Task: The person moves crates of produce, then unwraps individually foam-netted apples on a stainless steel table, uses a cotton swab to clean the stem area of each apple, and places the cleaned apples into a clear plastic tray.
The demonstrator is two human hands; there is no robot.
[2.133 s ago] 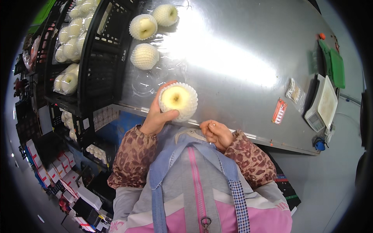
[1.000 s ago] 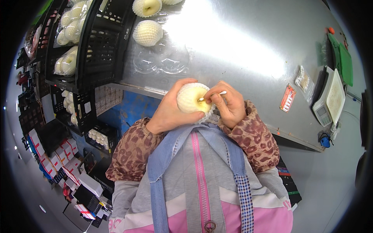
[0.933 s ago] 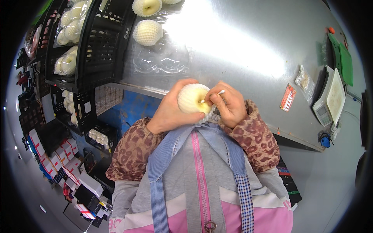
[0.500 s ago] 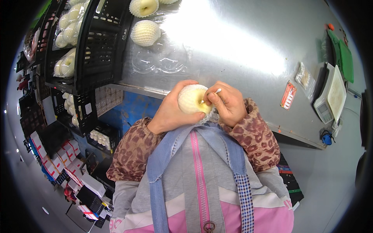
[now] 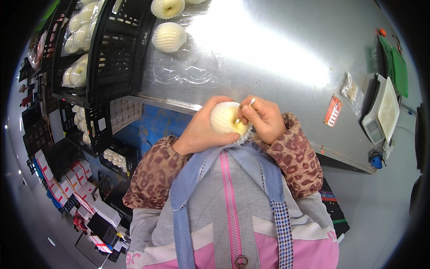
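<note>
My left hand (image 5: 204, 127) is wrapped round a pale yellow apple (image 5: 222, 117) in a white foam net, its stem hollow turned toward my right side. Pinched in my right hand (image 5: 263, 117) is a cotton swab (image 5: 252, 101); one white tip sticks up above the fingers, the other is at the apple's stem hollow. Beyond my hands, on the metal table, lies a clear plastic tray (image 5: 183, 67) with round hollows. A netted fruit (image 5: 169, 37) sits in one of its far hollows, and another netted apple (image 5: 168, 7) is behind it.
Black crates (image 5: 118, 49) with bagged pale fruit stand at the left edge of the metal table (image 5: 268, 76). Toward the right lie a red and white card (image 5: 333, 110), a bag of cotton swabs (image 5: 352, 92) and a white scale (image 5: 380, 110). The table's near edge runs beside my right arm.
Both hands, with the apple and the swab, have shifted slightly right and nearer to me. The swab's lower tip is still at the stem hollow.
</note>
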